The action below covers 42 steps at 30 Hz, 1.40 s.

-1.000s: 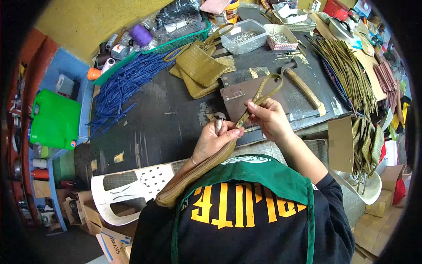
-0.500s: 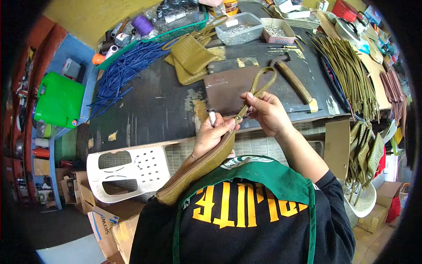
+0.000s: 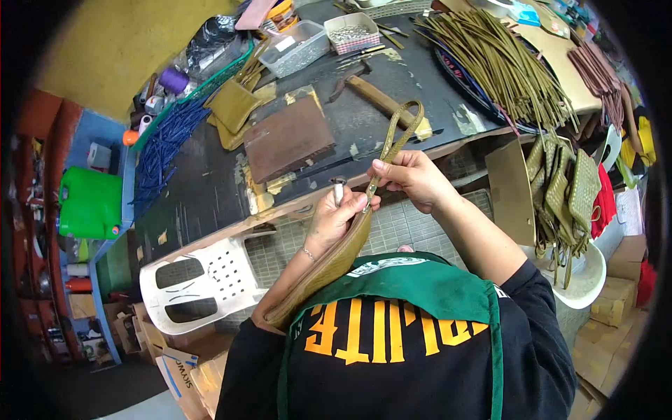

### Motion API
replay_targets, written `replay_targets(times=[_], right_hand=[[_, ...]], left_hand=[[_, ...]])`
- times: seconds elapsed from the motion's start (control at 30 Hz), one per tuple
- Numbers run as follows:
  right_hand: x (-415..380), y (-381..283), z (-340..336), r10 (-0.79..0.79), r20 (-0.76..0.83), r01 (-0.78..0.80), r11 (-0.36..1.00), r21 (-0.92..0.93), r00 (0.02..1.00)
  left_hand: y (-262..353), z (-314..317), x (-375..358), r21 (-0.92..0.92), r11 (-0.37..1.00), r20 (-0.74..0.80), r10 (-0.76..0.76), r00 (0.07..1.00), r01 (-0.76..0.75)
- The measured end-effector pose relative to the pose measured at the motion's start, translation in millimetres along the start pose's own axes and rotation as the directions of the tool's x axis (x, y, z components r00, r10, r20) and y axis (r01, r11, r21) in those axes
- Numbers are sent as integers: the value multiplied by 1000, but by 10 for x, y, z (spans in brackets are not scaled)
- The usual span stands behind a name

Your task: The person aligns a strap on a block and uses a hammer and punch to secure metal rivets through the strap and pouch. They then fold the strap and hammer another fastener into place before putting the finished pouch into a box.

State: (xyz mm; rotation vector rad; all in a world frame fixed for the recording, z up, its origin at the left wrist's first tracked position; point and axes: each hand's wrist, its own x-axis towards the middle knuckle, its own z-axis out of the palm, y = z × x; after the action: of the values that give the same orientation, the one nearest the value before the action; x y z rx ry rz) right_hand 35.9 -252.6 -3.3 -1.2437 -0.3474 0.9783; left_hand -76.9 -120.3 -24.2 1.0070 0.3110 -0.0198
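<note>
An olive zippered pouch (image 3: 320, 273) with a looped wrist strap (image 3: 397, 133) slants across my front, over my left forearm. My left hand (image 3: 334, 218) is closed on the pouch's strap end, where small metal fittings show. A short white-handled tool (image 3: 339, 192) with a dark round end also sticks up from that hand. Higher on the strap, my right hand (image 3: 409, 180) pinches it between thumb and fingers, and the loop rises above. Beyond the hands, a brown block (image 3: 288, 138) and a wooden-handled hammer (image 3: 381, 98) lie on the black worktable (image 3: 203, 185).
Olive strips (image 3: 497, 66) fill a round tray at the right, with woven olive pouches (image 3: 567, 185) hanging below. Blue strips (image 3: 168, 150), olive pouches (image 3: 234, 112) and a clear plastic bin (image 3: 297, 52) sit along the back left. A white chair (image 3: 203, 283) stands by the table edge.
The camera view has turned right, shifting the table's contents leftward. Both hands keep hold of the pouch and strap; they are now over the floor gap in front of the table edge.
</note>
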Motion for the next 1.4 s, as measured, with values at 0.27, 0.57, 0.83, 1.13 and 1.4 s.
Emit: replay_targets(times=[0.27,0.57,0.83,1.13,1.4], right_hand=[[-105,145,-162,-8,-40,10,998,66,999],[103,209,48,-102,41,83,940,331,994],[612,205,587,-25,-19,30,954,297,999],[1454,330,1312,10,-102,6,987,158,995],[1645,253,1343,-4,-410,-61,988,-145,912]], left_hand=[[-179,178,-25,-239,961,-27,-153,988,142],[44,61,-239,-142,987,-28,-83,996,78],[758,-730,-718,906,423,75,-193,978,14],[2063,-2169,-59,964,-238,-1,-440,898,-115],[1522,-2199,348,898,10,409,353,842,-441]])
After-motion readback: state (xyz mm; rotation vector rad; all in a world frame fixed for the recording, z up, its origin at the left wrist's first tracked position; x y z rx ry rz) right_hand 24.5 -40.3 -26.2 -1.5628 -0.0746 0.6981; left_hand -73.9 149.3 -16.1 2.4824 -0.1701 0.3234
